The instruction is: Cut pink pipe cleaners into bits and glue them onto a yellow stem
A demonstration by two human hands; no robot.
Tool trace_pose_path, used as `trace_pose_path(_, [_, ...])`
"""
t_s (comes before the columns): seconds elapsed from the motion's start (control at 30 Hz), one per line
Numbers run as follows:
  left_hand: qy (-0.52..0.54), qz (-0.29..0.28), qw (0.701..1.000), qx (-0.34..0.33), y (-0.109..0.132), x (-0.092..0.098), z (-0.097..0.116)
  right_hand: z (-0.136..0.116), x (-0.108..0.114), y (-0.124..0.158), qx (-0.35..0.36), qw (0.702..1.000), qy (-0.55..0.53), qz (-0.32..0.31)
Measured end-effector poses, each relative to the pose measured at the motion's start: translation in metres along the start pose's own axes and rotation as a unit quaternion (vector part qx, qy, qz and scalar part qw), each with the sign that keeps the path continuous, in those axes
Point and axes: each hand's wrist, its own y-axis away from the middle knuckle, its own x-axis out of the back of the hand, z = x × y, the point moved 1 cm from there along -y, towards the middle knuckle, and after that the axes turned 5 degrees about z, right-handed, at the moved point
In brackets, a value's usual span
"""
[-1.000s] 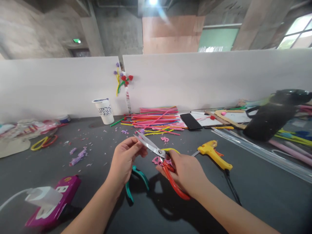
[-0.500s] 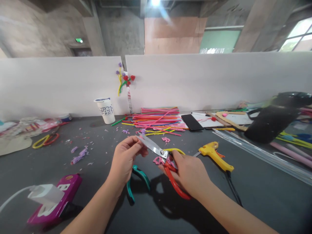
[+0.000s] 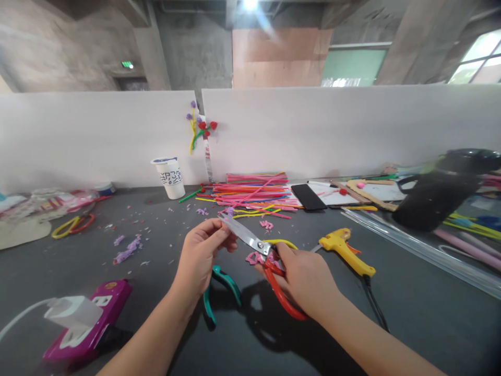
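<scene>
My right hand grips a pair of scissors by their red and yellow handles, blades pointing up and left. My left hand is pinched shut right beside the blades; what it holds is too small to make out. Small pink pipe-cleaner bits lie on the dark table under the scissors. Teal-handled pliers rest on the table below my left hand.
A yellow glue gun lies to the right. A heap of coloured pipe cleaners, a phone and a white cup are at the back. A magenta power strip sits front left. Purple scraps are scattered left; a black bag stands right.
The view has shifted slightly. Both hands and the scissors stay in nearly the same place and pose.
</scene>
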Motion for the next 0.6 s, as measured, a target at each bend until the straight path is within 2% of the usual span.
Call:
trace_pose_path(0.3, [-0.016, 0.010, 1.000, 0.000, 0.0008, -0.0004, 0.0028, 0.0002, 0.0000, -0.0005, -0.003, 1.000, 0.010, -0.010])
trace_pose_path(0.5, [-0.153, 0.008, 0.985, -0.077, -0.0033, 0.0044, 0.0079, 0.0008, 0.0007, -0.0010, -0.007, 1.000, 0.027, -0.011])
trace_pose_path(0.6, [-0.174, 0.017, 0.981, -0.086, -0.0055, 0.0058, 0.0090, 0.0017, 0.0020, -0.0018, -0.011, 0.999, 0.033, -0.017])
